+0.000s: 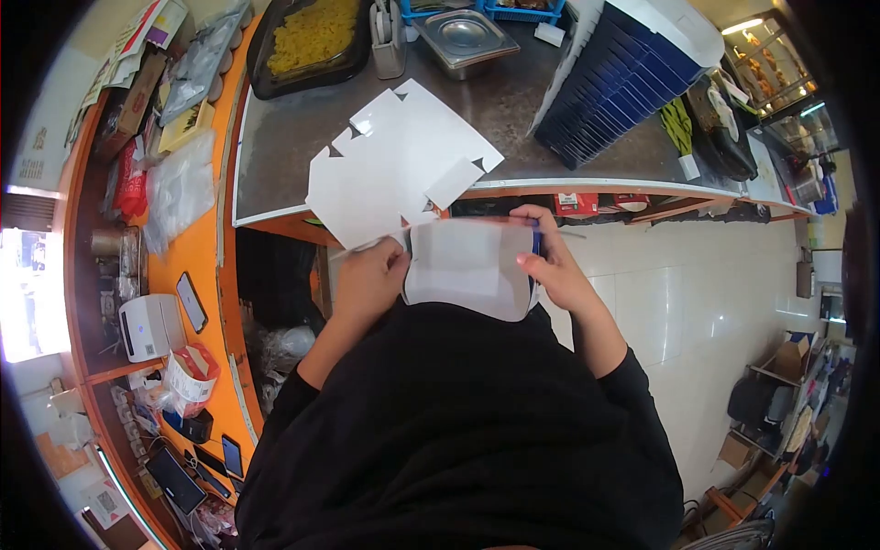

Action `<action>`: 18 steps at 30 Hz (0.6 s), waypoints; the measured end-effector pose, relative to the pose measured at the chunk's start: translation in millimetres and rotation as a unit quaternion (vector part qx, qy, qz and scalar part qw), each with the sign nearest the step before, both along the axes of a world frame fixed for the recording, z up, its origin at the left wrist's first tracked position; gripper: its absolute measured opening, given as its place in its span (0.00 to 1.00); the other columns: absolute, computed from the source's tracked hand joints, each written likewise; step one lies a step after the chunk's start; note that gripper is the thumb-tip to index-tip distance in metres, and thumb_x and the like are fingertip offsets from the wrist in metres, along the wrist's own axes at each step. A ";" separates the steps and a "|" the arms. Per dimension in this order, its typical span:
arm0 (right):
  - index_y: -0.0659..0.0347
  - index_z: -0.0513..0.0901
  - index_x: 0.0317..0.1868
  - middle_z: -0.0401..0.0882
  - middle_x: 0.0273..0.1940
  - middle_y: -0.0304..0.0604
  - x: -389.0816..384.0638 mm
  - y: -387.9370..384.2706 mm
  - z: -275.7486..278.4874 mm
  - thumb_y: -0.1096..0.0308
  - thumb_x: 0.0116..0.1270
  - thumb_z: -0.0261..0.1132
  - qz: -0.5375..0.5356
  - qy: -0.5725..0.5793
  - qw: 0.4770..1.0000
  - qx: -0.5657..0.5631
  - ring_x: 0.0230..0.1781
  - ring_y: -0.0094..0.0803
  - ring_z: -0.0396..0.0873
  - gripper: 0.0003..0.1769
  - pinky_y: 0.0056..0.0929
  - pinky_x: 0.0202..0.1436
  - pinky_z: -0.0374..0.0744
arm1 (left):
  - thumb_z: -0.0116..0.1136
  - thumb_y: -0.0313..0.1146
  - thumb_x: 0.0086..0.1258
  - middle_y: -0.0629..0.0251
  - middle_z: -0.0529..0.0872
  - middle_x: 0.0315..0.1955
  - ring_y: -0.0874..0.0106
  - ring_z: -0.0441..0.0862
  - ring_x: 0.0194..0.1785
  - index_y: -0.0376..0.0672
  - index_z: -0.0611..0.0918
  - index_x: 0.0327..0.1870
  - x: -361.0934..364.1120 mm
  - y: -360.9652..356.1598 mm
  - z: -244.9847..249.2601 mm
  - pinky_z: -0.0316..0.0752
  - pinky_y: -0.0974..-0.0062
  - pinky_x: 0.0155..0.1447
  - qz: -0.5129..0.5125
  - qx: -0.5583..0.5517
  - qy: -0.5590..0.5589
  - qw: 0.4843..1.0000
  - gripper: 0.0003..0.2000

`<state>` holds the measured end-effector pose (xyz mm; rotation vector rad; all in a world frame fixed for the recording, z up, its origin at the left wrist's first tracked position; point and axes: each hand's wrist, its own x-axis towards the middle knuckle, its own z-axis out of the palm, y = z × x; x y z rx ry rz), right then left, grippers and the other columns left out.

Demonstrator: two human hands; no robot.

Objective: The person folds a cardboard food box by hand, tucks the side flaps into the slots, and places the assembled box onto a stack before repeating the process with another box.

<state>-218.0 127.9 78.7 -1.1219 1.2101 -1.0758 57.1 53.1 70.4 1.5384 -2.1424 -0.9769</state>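
A white cardboard box blank (467,266), partly folded, is held in front of my torso between both hands. Its near edge curves, and a dark blue outer face shows at the right side. My left hand (369,280) grips its left edge, fingers curled in. At the right edge, my right hand (557,264) pinches the card, thumb on the white inside face. Just beyond, a flat white slotted card sheet (399,151) lies over the counter edge; whether it joins the held piece cannot be made out.
On the dark counter (275,137) stand a black tray of yellow food (312,41), a steel container (463,41) and a tall stack of blue-and-white folded boxes (614,87). An orange shelf (206,321) with a phone (192,302) runs along the left. Tiled floor (660,293) shows at right.
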 end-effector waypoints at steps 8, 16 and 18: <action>0.65 0.56 0.74 0.66 0.66 0.52 -78.3 -18.5 78.2 0.54 0.61 0.65 -0.016 -0.172 0.985 0.019 0.69 0.39 0.65 0.46 0.36 0.69 0.66 | 0.82 0.39 0.44 0.47 0.61 0.70 0.52 0.60 0.75 0.41 0.38 0.76 -45.0 -33.6 64.1 0.58 0.56 0.74 -0.288 -0.135 0.248 0.915 0.66; 0.54 0.35 0.78 0.40 0.78 0.49 -112.8 -17.8 119.9 0.18 0.35 0.64 -0.128 -0.060 0.952 -0.271 0.79 0.46 0.45 0.80 0.48 0.78 0.53 | 0.80 0.46 0.43 0.53 0.59 0.72 0.55 0.63 0.73 0.52 0.36 0.78 -141.9 -25.0 96.4 0.67 0.51 0.70 -0.251 0.035 0.534 0.806 0.67; 0.54 0.32 0.77 0.41 0.77 0.51 -128.2 -11.6 126.2 0.27 0.39 0.71 -0.090 -0.017 0.942 -0.323 0.78 0.47 0.45 0.78 0.48 0.77 0.52 | 0.77 0.46 0.47 0.53 0.59 0.71 0.54 0.63 0.73 0.51 0.37 0.78 -152.5 -19.1 110.0 0.67 0.51 0.69 -0.235 0.072 0.564 0.789 0.64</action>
